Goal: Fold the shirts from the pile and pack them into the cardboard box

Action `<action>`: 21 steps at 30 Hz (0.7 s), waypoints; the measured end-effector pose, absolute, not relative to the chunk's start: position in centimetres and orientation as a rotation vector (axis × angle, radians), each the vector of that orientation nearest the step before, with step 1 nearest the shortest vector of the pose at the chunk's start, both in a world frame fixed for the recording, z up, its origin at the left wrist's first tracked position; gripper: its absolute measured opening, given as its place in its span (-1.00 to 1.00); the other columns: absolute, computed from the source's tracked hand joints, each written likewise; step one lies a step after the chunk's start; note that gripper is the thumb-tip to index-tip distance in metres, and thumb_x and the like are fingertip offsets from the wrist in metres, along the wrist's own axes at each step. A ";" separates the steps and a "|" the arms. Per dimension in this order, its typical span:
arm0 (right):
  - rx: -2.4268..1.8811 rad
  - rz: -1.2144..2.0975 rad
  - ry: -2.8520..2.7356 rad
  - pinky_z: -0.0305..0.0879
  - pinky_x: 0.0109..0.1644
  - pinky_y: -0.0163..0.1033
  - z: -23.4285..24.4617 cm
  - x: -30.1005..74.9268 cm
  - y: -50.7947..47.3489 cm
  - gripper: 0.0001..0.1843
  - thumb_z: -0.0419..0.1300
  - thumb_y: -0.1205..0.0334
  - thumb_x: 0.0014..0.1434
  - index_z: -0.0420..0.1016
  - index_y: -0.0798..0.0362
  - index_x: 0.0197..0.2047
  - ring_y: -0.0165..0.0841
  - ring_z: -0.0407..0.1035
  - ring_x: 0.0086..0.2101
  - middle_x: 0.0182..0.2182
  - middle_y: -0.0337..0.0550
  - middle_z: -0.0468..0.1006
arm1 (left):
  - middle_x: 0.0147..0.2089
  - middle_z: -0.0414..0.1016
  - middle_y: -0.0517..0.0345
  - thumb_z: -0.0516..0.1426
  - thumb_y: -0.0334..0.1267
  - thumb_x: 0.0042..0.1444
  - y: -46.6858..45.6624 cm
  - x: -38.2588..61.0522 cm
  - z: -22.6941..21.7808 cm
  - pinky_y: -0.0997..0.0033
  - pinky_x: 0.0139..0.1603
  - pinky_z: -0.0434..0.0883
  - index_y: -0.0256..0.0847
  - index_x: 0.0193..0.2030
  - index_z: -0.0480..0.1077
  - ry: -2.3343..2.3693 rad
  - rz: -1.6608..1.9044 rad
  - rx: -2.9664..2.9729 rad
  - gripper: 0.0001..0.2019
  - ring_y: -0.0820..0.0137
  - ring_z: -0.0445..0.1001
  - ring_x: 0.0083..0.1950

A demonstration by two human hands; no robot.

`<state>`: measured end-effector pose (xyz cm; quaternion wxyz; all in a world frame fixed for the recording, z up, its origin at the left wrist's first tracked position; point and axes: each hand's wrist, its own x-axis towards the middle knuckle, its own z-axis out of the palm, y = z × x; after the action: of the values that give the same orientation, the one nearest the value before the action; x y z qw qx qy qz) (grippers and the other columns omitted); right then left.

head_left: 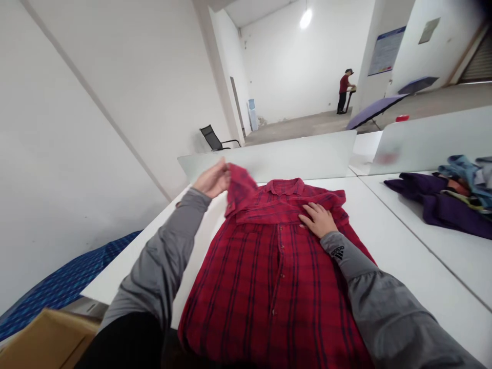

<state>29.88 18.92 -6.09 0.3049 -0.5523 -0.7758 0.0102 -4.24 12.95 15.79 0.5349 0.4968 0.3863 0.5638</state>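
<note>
1. Lower left of the frame: blue patterned cloth (pixel 65 287), with a brown cardboard box (pixel 42 341) in the bottom corner.
2. Left of centre: left hand (pixel 213 179), fingers closed on a raised fold at the upper left shoulder of the red plaid shirt (pixel 269 287).
3. Centre: the shirt lay front up on the white table (pixel 403 246), buttoned, with its collar toward the frosted divider (pixel 292 154) and its hem at the near edge.
4. Right of centre: right hand (pixel 318 219), open and flat, with its palm pressed on the shirt's chest just below the collar and gripping nothing.
5. Right edge: 1 heap of purple and blue clothes (pixel 453 200) on the adjoining table, well apart from the shirt.
</note>
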 end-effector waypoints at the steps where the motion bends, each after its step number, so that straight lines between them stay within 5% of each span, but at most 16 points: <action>1: -1.396 0.109 -1.970 0.12 0.27 0.21 -6.1 30.2 19.2 -0.44 -0.02 -0.09 0.26 0.46 0.03 0.16 -0.02 0.22 0.19 0.19 0.04 0.39 | -0.24 0.53 0.00 0.09 -0.01 0.25 13.9 -2.3 15.3 0.21 -0.03 0.51 -0.31 -0.28 0.42 0.862 1.263 1.251 -0.65 0.28 0.57 -0.12; 5: -1.251 0.460 -1.612 0.23 0.25 0.01 -5.8 31.2 19.8 -0.39 -0.04 -0.20 0.23 0.52 0.05 0.05 -0.15 0.40 0.06 0.02 -0.01 0.55 | 0.05 0.46 -0.01 -0.05 -0.05 0.33 17.0 1.4 11.2 0.30 0.03 0.46 -0.24 -0.03 0.37 1.097 1.266 1.650 -0.67 0.34 0.50 0.04; 10: -1.157 0.737 -1.374 0.40 0.07 -0.01 -5.0 31.0 19.2 -0.27 0.00 -0.33 0.16 0.47 0.10 0.09 -0.18 0.52 -0.16 -0.10 0.02 0.60 | -0.03 0.50 -0.05 -0.02 -0.25 0.24 17.5 -2.1 4.4 0.19 0.12 0.38 -0.28 -0.09 0.41 1.895 1.104 2.014 -0.76 0.26 0.46 0.06; 16: -1.398 0.352 -1.848 0.38 -0.02 -0.01 -2.8 29.9 17.3 -0.30 0.33 -0.19 -0.09 0.47 -0.05 0.08 -0.13 0.45 -0.11 -0.04 -0.07 0.56 | 0.19 0.41 0.00 0.13 -0.32 0.13 15.5 -5.4 -1.9 0.30 0.29 0.24 -0.20 0.05 0.39 1.983 0.693 2.250 -0.68 0.30 0.33 0.24; 21: -1.720 0.266 -1.937 0.34 -0.20 -0.15 -1.5 30.3 17.8 -0.87 0.27 0.18 -0.08 0.51 0.06 -0.45 -0.20 0.45 -0.32 -0.41 -0.10 0.58 | 0.23 0.35 -0.13 -0.06 -0.22 0.32 15.2 -5.6 -4.1 0.06 0.21 0.28 -0.22 0.14 0.29 2.226 0.476 2.250 -0.69 0.16 0.32 0.24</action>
<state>30.33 17.84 -1.51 0.2656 -0.6367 -0.7172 0.0983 -5.58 15.21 -4.08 -0.0296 0.7027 0.6952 0.1485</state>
